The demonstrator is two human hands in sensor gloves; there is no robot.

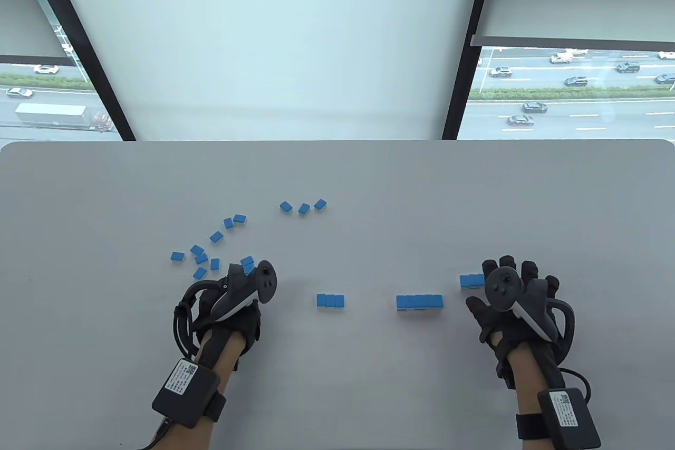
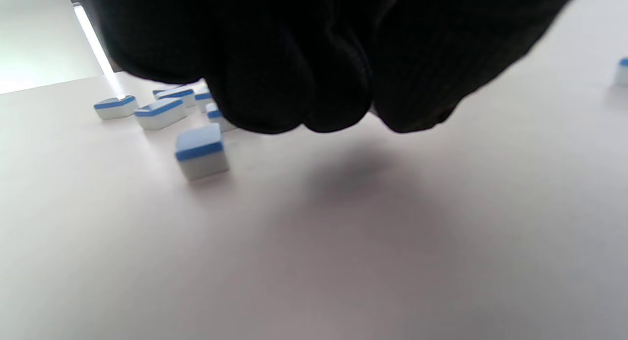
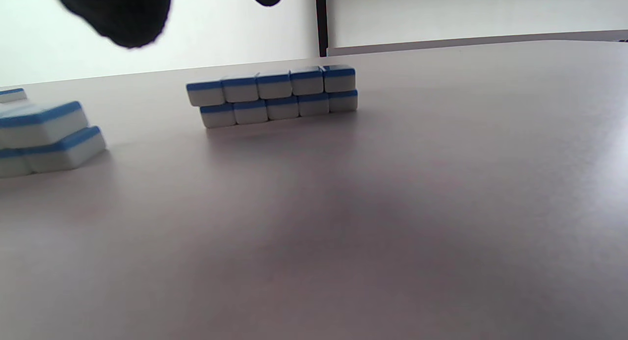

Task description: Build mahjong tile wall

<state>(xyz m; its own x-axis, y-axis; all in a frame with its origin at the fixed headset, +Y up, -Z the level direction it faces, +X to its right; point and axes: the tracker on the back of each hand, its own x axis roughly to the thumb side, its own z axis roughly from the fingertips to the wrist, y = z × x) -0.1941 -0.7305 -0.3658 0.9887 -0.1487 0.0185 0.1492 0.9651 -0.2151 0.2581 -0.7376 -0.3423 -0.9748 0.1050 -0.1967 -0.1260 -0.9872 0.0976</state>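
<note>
Right hand (image 1: 509,297) beside ten-tile wall (image 3: 273,95); three-tile row (image 1: 330,300)

A grey counter (image 1: 337,376) sits under windows with 2 pale roller blinds (image 1: 274,38), and beyond them cars (image 1: 576,81) cross a wide road (image 1: 580,112).

The top cam sits high above my desk (image 1: 337,381), looking down and out toward the windows. My left wrist cam is super low, almost skimming the desk, with my left grip (image 2: 314,60) filling the top and loose tiles (image 2: 201,151) just past it. The right wrist cam is low too, facing the two-layer tile wall (image 3: 274,97) from near. That same wall (image 1: 420,302) shows in the top cam, just beside my right grip (image 1: 509,297).
</note>
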